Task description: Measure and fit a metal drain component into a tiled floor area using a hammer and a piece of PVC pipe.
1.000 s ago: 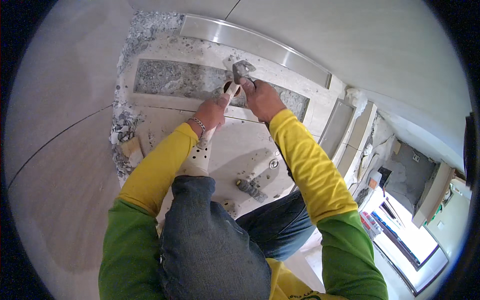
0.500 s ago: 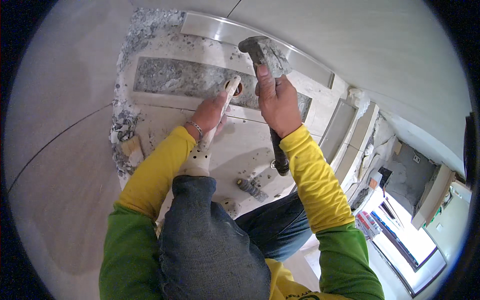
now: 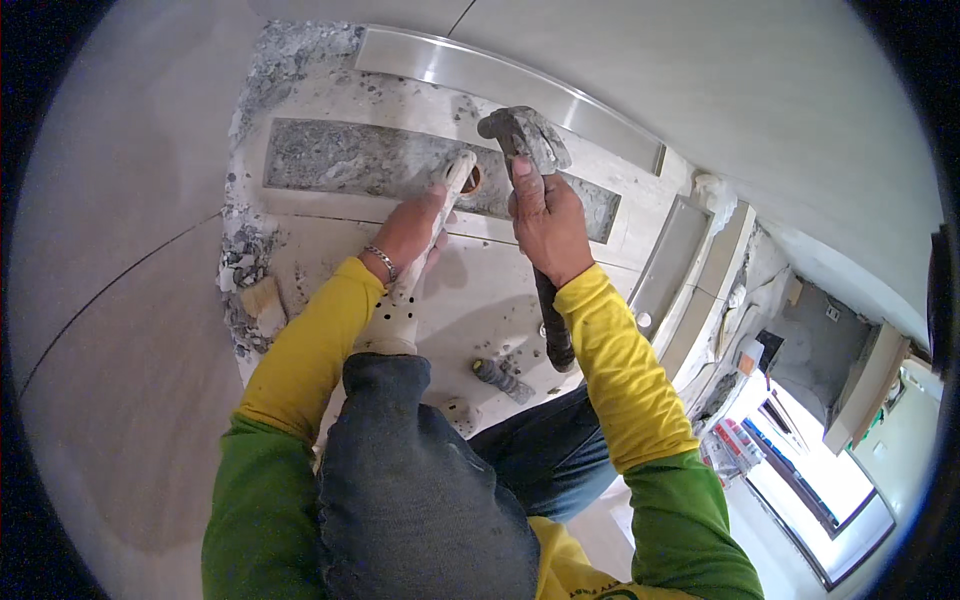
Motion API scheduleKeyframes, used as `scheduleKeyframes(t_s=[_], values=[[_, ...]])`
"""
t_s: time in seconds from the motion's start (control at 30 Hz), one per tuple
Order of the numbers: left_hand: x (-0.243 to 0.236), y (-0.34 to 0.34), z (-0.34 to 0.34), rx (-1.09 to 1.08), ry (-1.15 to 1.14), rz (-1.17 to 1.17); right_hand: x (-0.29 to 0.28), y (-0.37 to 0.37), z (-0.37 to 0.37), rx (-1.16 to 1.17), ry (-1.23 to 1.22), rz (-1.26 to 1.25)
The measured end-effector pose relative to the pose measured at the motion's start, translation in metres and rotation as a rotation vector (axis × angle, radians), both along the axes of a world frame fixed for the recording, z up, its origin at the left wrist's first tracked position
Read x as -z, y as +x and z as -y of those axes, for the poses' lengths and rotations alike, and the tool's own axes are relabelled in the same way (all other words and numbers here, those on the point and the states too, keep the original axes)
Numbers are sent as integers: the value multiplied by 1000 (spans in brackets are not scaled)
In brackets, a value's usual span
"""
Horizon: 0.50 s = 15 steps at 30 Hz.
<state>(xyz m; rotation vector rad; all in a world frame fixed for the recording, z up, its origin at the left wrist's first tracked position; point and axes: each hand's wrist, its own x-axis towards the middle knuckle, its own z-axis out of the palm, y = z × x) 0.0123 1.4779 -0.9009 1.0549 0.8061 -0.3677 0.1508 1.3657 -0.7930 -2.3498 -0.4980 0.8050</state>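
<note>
Holding, left hand (image 3: pixel 410 232): fingers wrapped around a long, off-white, dusty bar (image 3: pixel 459 180), centre of the frame.
Gripping, right hand (image 3: pixel 553 225): closed on a black-handled hammer (image 3: pixel 524 138) near its grey-caked head, upper centre; thumb laid along the neck.
Step in hand: apparently hammer work with the bar, the two well apart from a blow.
Next move: a strike would call for a steady bar and clear left fingers.
Round hole (image 3: pixel 473 181): dark-mouthed, brown-lined, just beside the bar's upper end; contact cannot be told.
Recessed strip (image 3: pixel 340 155): long, rough, grey, mortar-like, surrounded by smooth pale tile.
Metal channel (image 3: pixel 500 79): long, straight-sided, brushed silver, upper centre.
Rubble (image 3: pixel 245 250): crumbled grey chips, left of centre.
Brush (image 3: pixel 263 303): tan-bristled, beside the chips.
</note>
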Motion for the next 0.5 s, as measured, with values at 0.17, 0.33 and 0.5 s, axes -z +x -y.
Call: scheduleKeyframes(t_s=[0.17,0.33,0.5], values=[[1,2,-1,-3,-40,-27,-1,-2,-9,-79,113,142],[-1,6,7,4,29,-29,6,-6,-17,-133,10,111],[3,7,13,-50,-53,-78,15,9,-24,-202,-175,78]])
